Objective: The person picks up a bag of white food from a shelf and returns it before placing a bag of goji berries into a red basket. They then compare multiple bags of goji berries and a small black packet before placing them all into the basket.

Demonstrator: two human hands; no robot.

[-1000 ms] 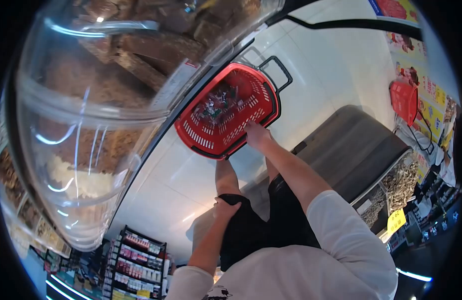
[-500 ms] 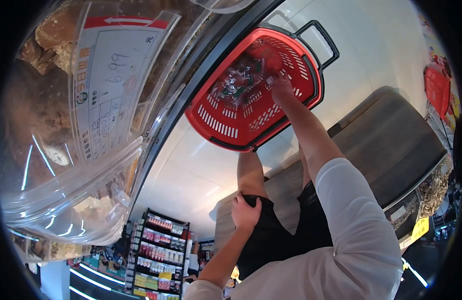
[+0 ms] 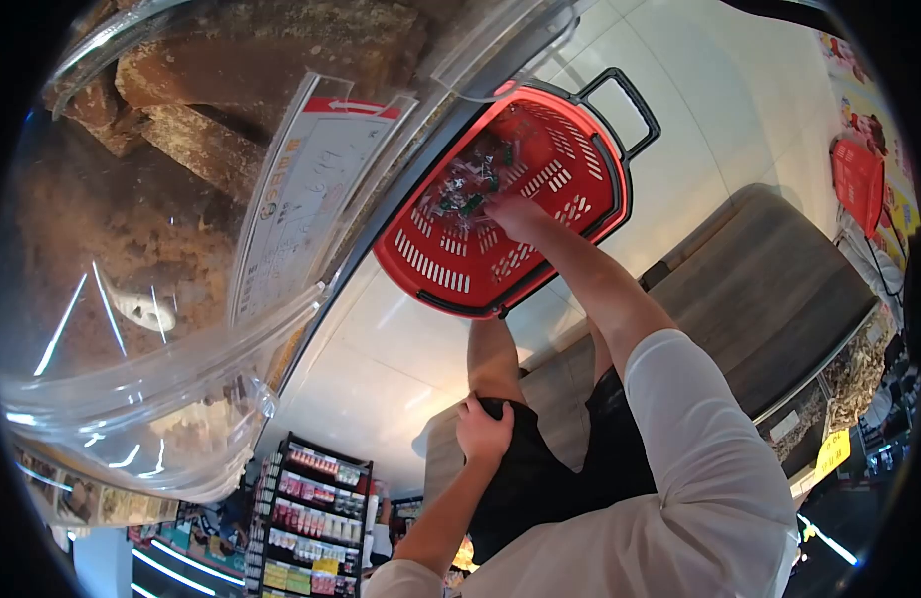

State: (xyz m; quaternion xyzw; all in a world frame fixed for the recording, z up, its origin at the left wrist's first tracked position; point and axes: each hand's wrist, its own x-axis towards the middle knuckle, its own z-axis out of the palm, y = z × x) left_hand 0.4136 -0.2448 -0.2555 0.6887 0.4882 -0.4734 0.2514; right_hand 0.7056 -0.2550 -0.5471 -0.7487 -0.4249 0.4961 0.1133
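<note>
My right hand (image 3: 516, 216) reaches down into a red shopping basket (image 3: 460, 267). Its fingers are drawn together at the edge of a small heap of clear-wrapped pieces (image 3: 462, 184) with bits of green and red. Whatever those fingertips hold, if anything, is hidden. My left hand (image 3: 483, 429) lies over my knee at the hem of the black shorts (image 3: 535, 458), thumb apart from the fingers, holding nothing. The basket's black handle (image 3: 648, 115) sticks out at its upper right end.
At left, close to the camera, a clear plastic bin (image 3: 171, 409) holds brown chunks, with a price card (image 3: 311, 189) on its edge. A wood-look bench-like surface (image 3: 759, 289) lies at right. Another red basket (image 3: 859, 184) and a stocked shelf rack (image 3: 316, 508) stand farther off.
My right hand has moved left across the basket toward the wrapped pieces, and its fingers have drawn together. The view has shifted slightly. My left hand stays on the knee.
</note>
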